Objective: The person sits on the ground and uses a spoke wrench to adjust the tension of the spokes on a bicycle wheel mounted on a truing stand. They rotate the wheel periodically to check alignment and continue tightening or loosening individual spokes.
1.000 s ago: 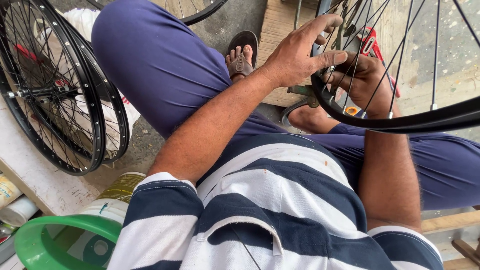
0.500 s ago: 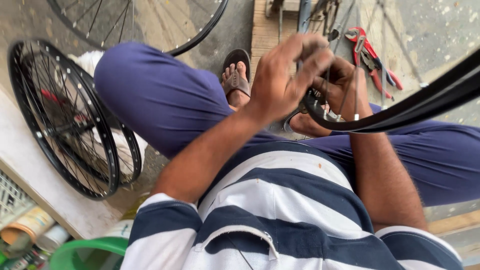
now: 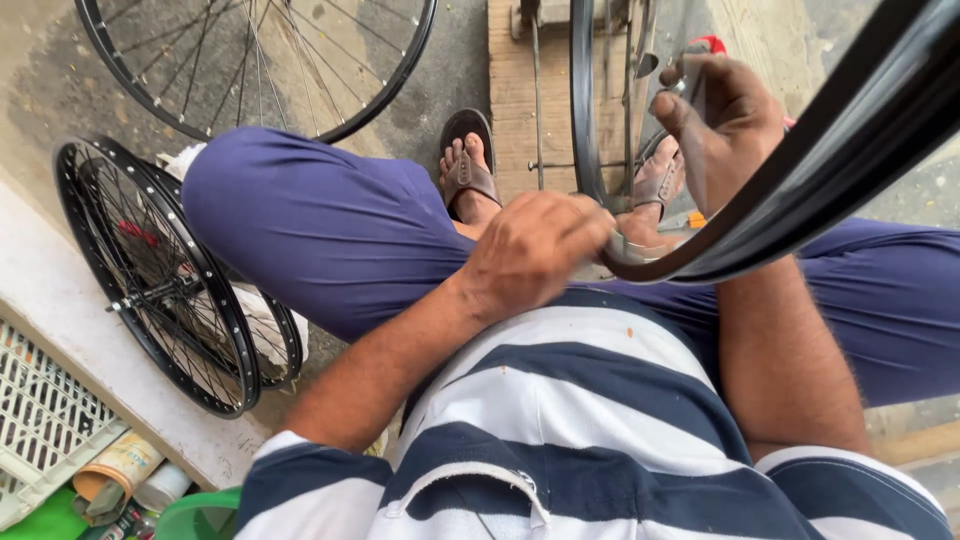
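A glossy black curved bicycle rim [image 3: 800,170] arcs across the person's lap. The left hand [image 3: 535,250] has its grip closed around the rim's lower end; the right hand [image 3: 720,115], raised higher than half a second ago, pinches a small metal tool [image 3: 690,70]. Left of the hands, two spoked wheels [image 3: 150,270] lean against a pale ledge [image 3: 60,320], crowding the concrete floor [image 3: 450,60].

2 spoked wheels [image 3: 165,290] leaning left, white crate [image 3: 45,425], wooden plank [image 3: 520,90]

Left hand [image 3: 535,250] grips black wheel rim [image 3: 800,190] at lap; right hand [image 3: 725,120] holds rim higher, spoked wheels [image 3: 160,275] beside.
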